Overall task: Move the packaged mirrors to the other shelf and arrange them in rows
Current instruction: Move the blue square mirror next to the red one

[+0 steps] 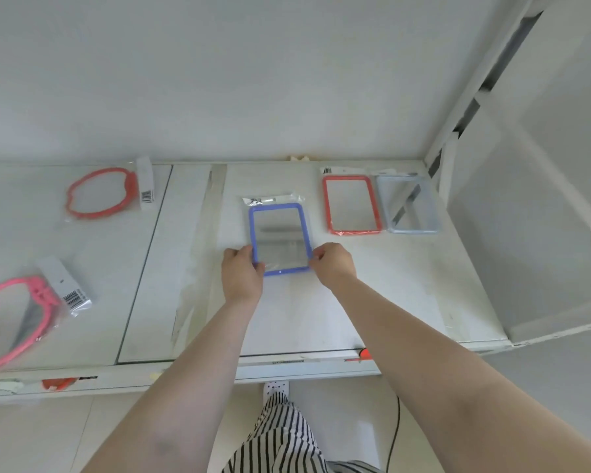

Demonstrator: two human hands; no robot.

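light: bright, even, soft shadows | image: slightly soft | edges: bowed (wide-angle)

The pink scalloped plastic-framed mirror in clear wrap (12, 319), at nine o'clock, runs off the left edge. Barcode print on its white label (73, 298) is too small to read. The near corners of the blue rectangular plastic-framed mirror (280, 238) sit hidden behind fingers (253, 264).

Glossy clear plastic wrap over the blue mirror (280, 238), its frame smooth plastic; reflective glass inside. Matt white shelf (406, 285), scuffed, with peeling tape (198, 233) centre-left.

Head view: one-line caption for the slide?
Both hands hold a blue mirror on the shelf, left of red and grey mirrors.
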